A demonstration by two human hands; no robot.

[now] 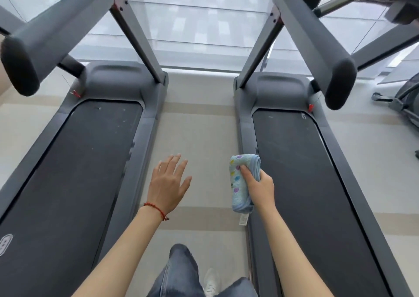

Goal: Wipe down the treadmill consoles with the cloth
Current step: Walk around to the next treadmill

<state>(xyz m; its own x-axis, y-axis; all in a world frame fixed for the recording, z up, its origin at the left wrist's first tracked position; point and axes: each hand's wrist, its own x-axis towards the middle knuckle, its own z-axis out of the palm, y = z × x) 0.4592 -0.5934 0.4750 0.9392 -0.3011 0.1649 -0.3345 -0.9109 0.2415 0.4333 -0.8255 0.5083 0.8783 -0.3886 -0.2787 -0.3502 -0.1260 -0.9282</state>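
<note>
Two grey treadmills stand side by side, the left treadmill [74,160] and the right treadmill [301,172], with a strip of floor between them. Their consoles are out of frame above; only the handrails [317,42] and uprights show. My right hand [260,187] is closed around a folded light-blue cloth [238,183] with coloured dots, held over the inner edge of the right treadmill. My left hand [169,183] hovers over the floor gap, fingers spread, holding nothing; a red cord bracelet circles its wrist.
A large window [204,24] fills the wall ahead. Another exercise machine [405,101] stands at the far right. The left handrail end [20,67] juts toward me at upper left. My legs in jeans and a white shoe [210,283] are on the carpet.
</note>
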